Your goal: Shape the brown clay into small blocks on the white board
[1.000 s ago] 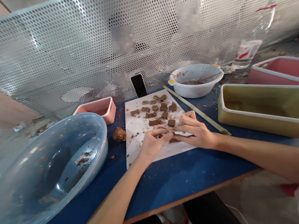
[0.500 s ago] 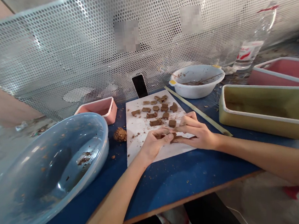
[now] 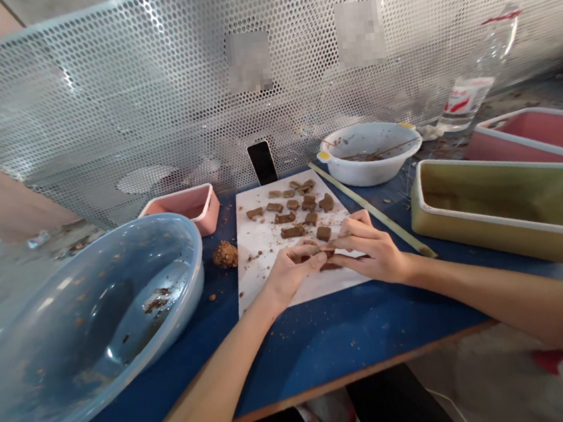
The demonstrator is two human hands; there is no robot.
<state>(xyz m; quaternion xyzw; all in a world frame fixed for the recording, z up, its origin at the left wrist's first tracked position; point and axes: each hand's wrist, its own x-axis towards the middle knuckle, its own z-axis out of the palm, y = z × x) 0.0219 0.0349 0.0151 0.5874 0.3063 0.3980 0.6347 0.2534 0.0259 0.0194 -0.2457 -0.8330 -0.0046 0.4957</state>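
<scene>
My left hand [image 3: 295,270] and my right hand [image 3: 371,248] meet over the lower part of a white board [image 3: 268,276]. Their fingertips pinch a small piece of brown clay [image 3: 326,249], mostly covered by the fingers. Another brown piece [image 3: 331,266] lies on the board just below the fingertips. A square clay block [image 3: 323,233] rests right above my hands. Farther up the board are several small shaped clay pieces [image 3: 292,232], with crumbs scattered around them. A rough clay lump [image 3: 225,254] sits at the board's left edge.
A large blue basin [image 3: 193,260] stands left, a small pink box [image 3: 209,208] behind it. A phone [image 3: 262,162] leans on the perforated screen. To the right are a pale strip [image 3: 377,214], a white bowl [image 3: 371,172], a green box [image 3: 495,232], a red box [image 3: 530,138] and a bottle [image 3: 468,97].
The fingers have shifted slightly around the held clay, and the piece below them shows more distinctly. Both hands remain in nearly the same place.
</scene>
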